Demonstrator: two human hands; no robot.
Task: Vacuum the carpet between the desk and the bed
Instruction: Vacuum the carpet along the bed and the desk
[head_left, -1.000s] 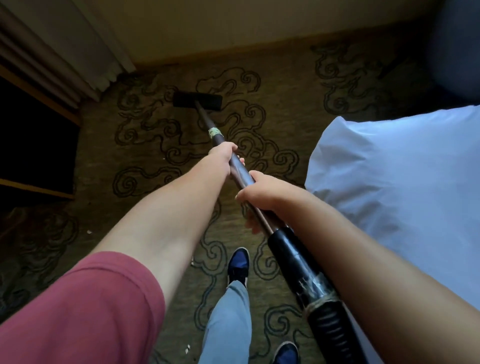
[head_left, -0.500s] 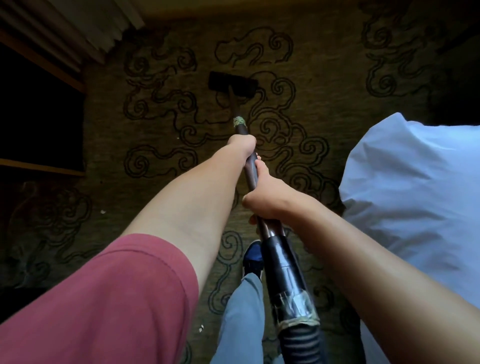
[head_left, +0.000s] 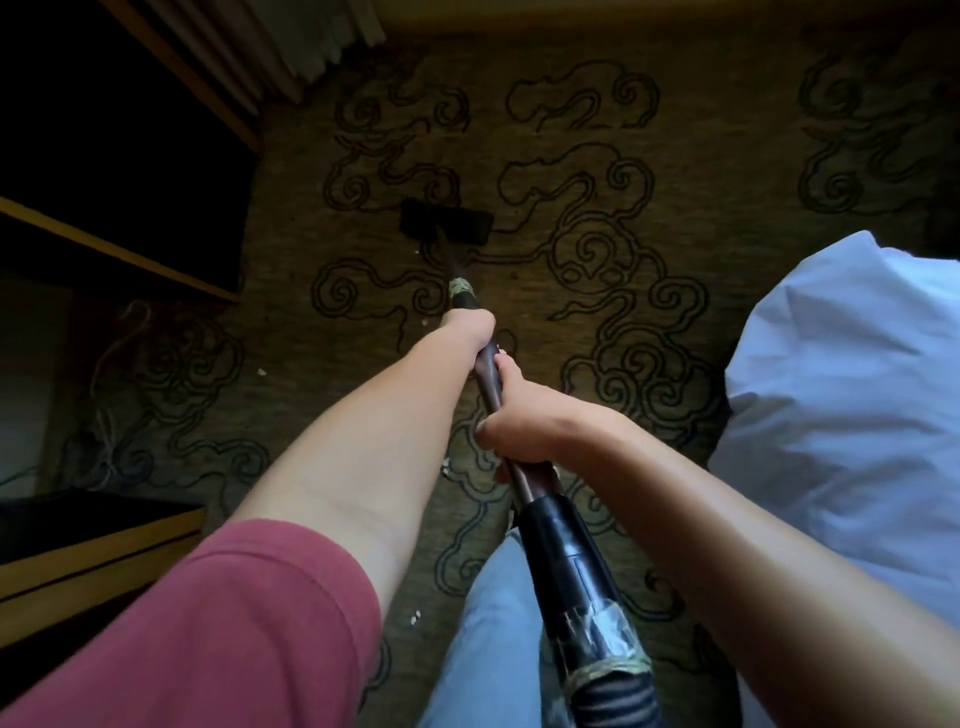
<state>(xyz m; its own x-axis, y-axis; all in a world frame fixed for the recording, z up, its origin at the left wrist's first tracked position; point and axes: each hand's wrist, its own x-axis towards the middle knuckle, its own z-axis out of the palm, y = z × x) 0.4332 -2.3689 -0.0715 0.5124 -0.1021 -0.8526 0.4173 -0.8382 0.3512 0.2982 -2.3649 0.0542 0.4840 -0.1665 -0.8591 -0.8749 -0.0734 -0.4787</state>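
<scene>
A dark vacuum wand (head_left: 488, 366) runs from the bottom centre up to a flat black floor head (head_left: 447, 222) resting on the olive carpet (head_left: 649, 291) with dark swirl patterns. My left hand (head_left: 470, 325) grips the wand high up, just below a taped joint. My right hand (head_left: 524, 421) grips it lower, just above the thick black cuff (head_left: 561, 551) where the ribbed hose joins. The head lies between the desk (head_left: 119, 254) on the left and the bed (head_left: 852, 415) on the right.
Curtain folds (head_left: 291, 36) hang at the top left by the wall. Cables (head_left: 111, 364) trail on the carpet under the desk. Small white crumbs (head_left: 261, 371) dot the carpet. My jeans leg (head_left: 488, 623) stands under the wand. A wooden ledge (head_left: 98, 551) sticks out at lower left.
The floor head has been drawn back from the far wall toward me and to the left, nearer the desk. Both hands kept their grip on the wand.
</scene>
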